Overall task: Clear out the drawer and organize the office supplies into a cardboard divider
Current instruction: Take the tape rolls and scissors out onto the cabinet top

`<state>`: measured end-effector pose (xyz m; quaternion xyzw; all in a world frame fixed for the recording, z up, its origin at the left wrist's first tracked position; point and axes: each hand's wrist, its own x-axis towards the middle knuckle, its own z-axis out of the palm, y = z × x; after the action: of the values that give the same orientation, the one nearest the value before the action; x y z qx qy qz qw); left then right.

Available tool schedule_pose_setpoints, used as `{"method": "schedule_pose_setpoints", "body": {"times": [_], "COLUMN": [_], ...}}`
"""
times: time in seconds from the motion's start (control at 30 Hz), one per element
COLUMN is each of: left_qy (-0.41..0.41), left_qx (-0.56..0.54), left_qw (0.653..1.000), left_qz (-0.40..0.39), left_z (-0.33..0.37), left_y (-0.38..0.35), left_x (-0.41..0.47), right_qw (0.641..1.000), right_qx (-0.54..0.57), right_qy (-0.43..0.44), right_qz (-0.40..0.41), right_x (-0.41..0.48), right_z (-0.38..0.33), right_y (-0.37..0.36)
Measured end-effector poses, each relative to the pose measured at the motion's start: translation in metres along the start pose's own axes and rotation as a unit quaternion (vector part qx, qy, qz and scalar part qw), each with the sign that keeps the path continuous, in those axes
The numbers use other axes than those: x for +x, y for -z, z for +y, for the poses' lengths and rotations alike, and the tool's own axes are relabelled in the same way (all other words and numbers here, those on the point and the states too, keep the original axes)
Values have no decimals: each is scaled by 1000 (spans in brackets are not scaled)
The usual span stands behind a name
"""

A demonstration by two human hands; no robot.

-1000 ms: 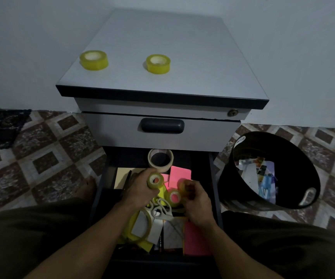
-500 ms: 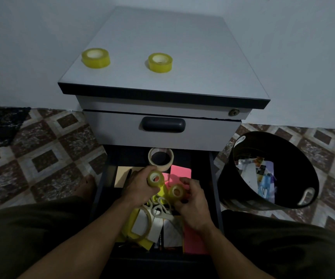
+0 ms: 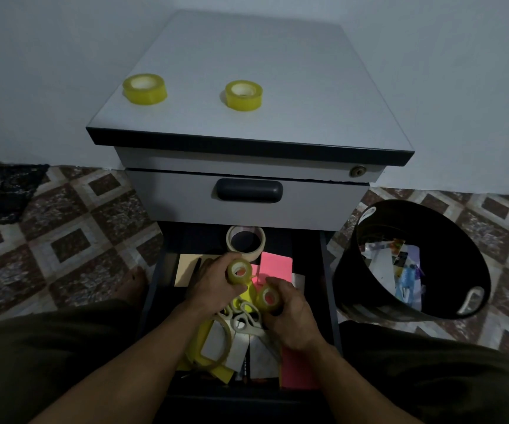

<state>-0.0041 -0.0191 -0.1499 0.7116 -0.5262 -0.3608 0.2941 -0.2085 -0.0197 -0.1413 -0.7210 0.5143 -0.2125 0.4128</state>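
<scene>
Two rolls gripped: left hand [image 3: 211, 286] holds upper roll [image 3: 240, 272], right hand [image 3: 293, 313] lower roll [image 3: 268, 298]; hardly moved.

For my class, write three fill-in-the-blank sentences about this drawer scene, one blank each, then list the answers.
1. The cabinet top carries ____ yellow tape rolls.
2. The left hand and the right hand each grip a small roll of ____.
3. The black bin stands on the floor to the ____ of the open drawer.

Missing words: two; tape; right.
</scene>
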Motion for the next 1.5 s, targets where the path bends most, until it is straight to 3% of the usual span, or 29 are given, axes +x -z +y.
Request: {"method": "schedule_pose_setpoints", "body": {"times": [0.27, 0.73, 1.1, 1.33, 1.5], "left_qy": [-16, -23, -123, -161, -182], "left_qx": [22, -39, -44, -21, -24], "left_qw": [1000, 998, 988, 981, 963], "left_qz": [8, 42, 78, 111, 196], "left_z": [1, 29, 110, 171, 214], "left_y": [-1, 26, 112, 195, 250], "left_x": [2, -26, -95, -121, -99], "right_qw": [999, 996, 994, 987, 974], "right_qx": [-41, 76, 78, 45, -14], "right_qy": [-4, -35, 52, 146, 204], "right_qz": [19, 38, 60, 54, 94], "right_x": [-4, -8, -34, -35, 10], "right_z": [1, -37, -116, -213, -273], "right_y": [-2, 29, 72, 136, 176]}}
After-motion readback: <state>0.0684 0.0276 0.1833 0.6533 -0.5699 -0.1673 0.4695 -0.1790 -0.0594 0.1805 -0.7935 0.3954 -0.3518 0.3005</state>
